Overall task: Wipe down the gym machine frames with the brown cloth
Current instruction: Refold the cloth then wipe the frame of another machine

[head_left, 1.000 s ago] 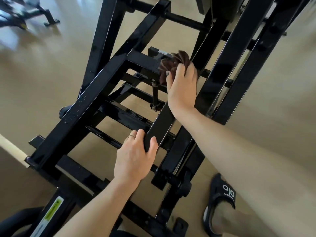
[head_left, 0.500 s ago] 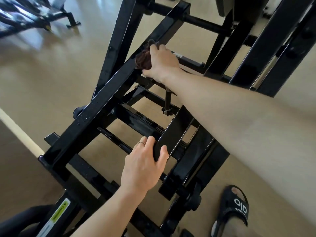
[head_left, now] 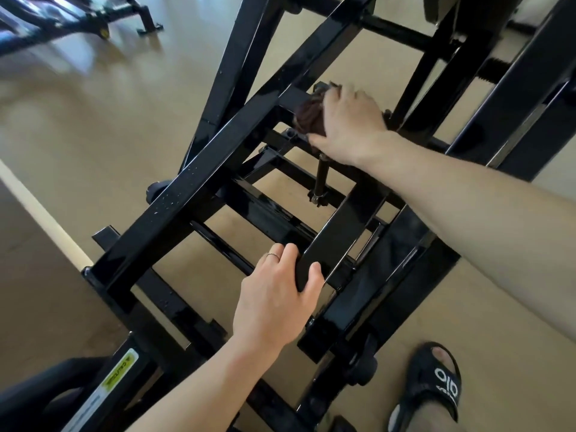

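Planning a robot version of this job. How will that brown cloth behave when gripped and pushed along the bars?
The brown cloth bunches in folds under the right hand, so it is probably floppy and light. It seems to mould to the black frame bar, and may snag on brackets.

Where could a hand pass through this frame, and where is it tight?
Open: the gap between the diagonal beam and the flat bar held by the left hand. Crowded: around the cloth under the right hand, where cross bars and a bolt meet.
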Motion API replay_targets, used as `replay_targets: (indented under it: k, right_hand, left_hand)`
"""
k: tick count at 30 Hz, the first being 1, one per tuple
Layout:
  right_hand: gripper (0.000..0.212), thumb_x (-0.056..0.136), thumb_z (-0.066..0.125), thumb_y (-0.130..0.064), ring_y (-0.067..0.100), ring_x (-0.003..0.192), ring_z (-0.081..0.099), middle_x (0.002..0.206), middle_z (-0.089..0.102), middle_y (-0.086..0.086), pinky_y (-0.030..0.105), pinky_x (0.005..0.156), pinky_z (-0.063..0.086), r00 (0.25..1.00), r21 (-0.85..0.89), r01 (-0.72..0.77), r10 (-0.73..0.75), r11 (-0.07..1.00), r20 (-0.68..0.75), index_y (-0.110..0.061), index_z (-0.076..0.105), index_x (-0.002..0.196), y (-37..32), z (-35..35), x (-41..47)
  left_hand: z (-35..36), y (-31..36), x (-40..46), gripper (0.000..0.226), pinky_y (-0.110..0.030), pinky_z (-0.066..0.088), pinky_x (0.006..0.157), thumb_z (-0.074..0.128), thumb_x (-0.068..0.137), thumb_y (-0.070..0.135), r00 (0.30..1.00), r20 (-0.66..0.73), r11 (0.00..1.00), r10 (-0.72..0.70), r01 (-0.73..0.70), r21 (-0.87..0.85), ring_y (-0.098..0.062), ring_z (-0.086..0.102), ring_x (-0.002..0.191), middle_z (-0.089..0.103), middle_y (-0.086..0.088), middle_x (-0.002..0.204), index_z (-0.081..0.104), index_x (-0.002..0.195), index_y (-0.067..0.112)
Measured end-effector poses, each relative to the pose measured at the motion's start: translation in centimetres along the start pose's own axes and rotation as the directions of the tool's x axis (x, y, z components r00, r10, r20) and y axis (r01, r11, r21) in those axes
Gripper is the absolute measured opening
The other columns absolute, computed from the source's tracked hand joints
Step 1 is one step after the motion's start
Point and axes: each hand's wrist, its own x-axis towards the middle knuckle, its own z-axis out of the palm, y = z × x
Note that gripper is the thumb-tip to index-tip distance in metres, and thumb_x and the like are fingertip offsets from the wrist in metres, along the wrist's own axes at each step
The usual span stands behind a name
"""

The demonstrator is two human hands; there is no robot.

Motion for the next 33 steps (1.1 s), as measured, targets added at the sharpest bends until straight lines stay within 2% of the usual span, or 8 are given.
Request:
replay_targets:
  k: [6,9,12,15,19,26,29,33]
  right_hand:
    - [0.088,0.092,0.064,-0.057,0.04,0.131,0.05,0.146,0.044,0.028,0.047,0.109,0.04,0.998,-0.04,0.048,-0.046,0.998,0.051,0.001,0.033,0.15,-4.8,-1.0,5.2]
    - [0.078,0.095,0.066,-0.05,0.038,0.13,0.051,0.145,0.045,0.026,0.046,0.11,0.041,0.997,-0.001,0.068,-0.068,0.998,0.033,-0.002,0.035,0.148,-2.8,-1.1,1.9]
    - [0.075,0.094,0.068,-0.046,0.04,0.126,0.052,0.139,0.047,0.027,0.05,0.112,0.039,1.0,-0.066,0.018,-0.017,0.998,0.004,-0.001,0.036,0.145,1.1,-0.4,-3.7]
    - [0.074,0.095,0.064,-0.051,0.043,0.118,0.055,0.134,0.049,0.028,0.05,0.104,0.044,0.999,-0.066,-0.052,0.052,0.996,-0.008,0.0,0.037,0.141,3.5,-0.3,-7.0]
    - [0.085,0.093,0.066,-0.053,0.043,0.124,0.052,0.139,0.046,0.031,0.049,0.106,0.042,0.996,-0.073,-0.045,0.05,0.996,0.072,0.004,0.031,0.146,2.2,-0.4,-3.6]
    - [0.08,0.091,0.072,-0.048,0.038,0.125,0.051,0.141,0.045,0.024,0.044,0.103,0.045,0.997,0.088,0.038,-0.043,0.995,0.061,-0.005,0.036,0.148,-2.9,-0.5,3.2]
    - [0.07,0.096,0.07,-0.037,0.038,0.128,0.049,0.144,0.042,0.024,0.044,0.107,0.043,0.998,0.088,0.045,-0.048,0.995,0.032,-0.008,0.036,0.149,-3.2,-0.4,1.8]
    - [0.057,0.092,0.074,-0.018,0.039,0.121,0.051,0.137,0.045,0.024,0.045,0.105,0.045,0.995,0.025,0.092,-0.091,0.995,-0.039,-0.006,0.043,0.139,-0.3,0.4,-4.6]
  left_hand:
    - [-0.3,-0.1,0.2,0.041,-0.018,0.05,0.056,0.025,0.095,0.066,1.0,0.002,1.0,0.006,-0.006,-0.02,-0.005,0.054,0.075,0.048,0.017,0.09,0.049,0.101,0.034]
    - [-0.4,0.0,0.1,0.041,-0.019,0.049,0.057,0.026,0.095,0.065,1.0,0.007,1.0,0.008,-0.008,-0.021,-0.005,0.054,0.075,0.049,0.017,0.091,0.049,0.101,0.033]
    - [-0.5,0.1,0.0,0.04,-0.019,0.049,0.059,0.027,0.096,0.064,1.0,0.005,1.0,0.004,-0.004,-0.029,-0.006,0.054,0.076,0.049,0.017,0.093,0.05,0.102,0.032]
    - [-0.3,0.1,-0.2,0.039,-0.023,0.052,0.059,0.029,0.097,0.063,1.0,0.0,0.999,-0.012,0.012,-0.029,-0.007,0.055,0.076,0.05,0.015,0.092,0.051,0.103,0.03]
    - [-0.1,0.2,-0.1,0.045,-0.016,0.046,0.057,0.024,0.094,0.066,1.0,-0.011,1.0,-0.008,0.008,-0.008,-0.007,0.054,0.074,0.047,0.016,0.09,0.05,0.103,0.031]
    - [0.1,0.0,0.3,0.055,-0.015,0.047,0.058,0.019,0.091,0.068,1.0,0.008,1.0,-0.022,0.022,-0.005,-0.009,0.055,0.076,0.05,0.016,0.092,0.054,0.108,0.03]
    - [0.0,0.1,0.3,0.056,-0.022,0.055,0.061,0.021,0.092,0.068,0.999,0.008,0.999,-0.032,0.032,-0.001,-0.009,0.057,0.078,0.053,0.014,0.094,0.055,0.11,0.029]
    - [0.1,0.1,0.1,0.054,-0.031,0.058,0.062,0.023,0.095,0.066,0.999,0.008,0.998,-0.038,0.038,0.043,-0.01,0.058,0.078,0.055,0.011,0.093,0.056,0.11,0.026]
